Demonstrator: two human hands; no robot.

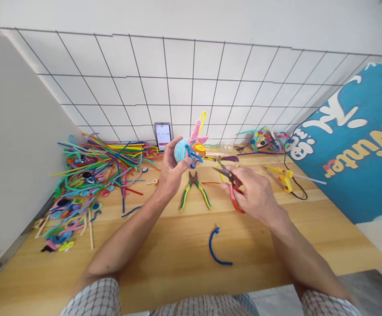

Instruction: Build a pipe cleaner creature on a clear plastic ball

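Observation:
My left hand is closed around a small pipe-cleaner figure, a light blue ball with pink, yellow, orange and dark blue loops, held up above the wooden table. My right hand grips red-handled scissors, their blades pointing left toward the figure and slightly apart. A short curved blue pipe-cleaner piece lies on the table in front of me, below both hands.
Pliers with yellow-green handles lie between my hands. A heap of coloured pipe cleaners fills the left side. A phone leans on the tiled wall. A yellow glue gun and another pipe-cleaner craft sit right, beside a blue board.

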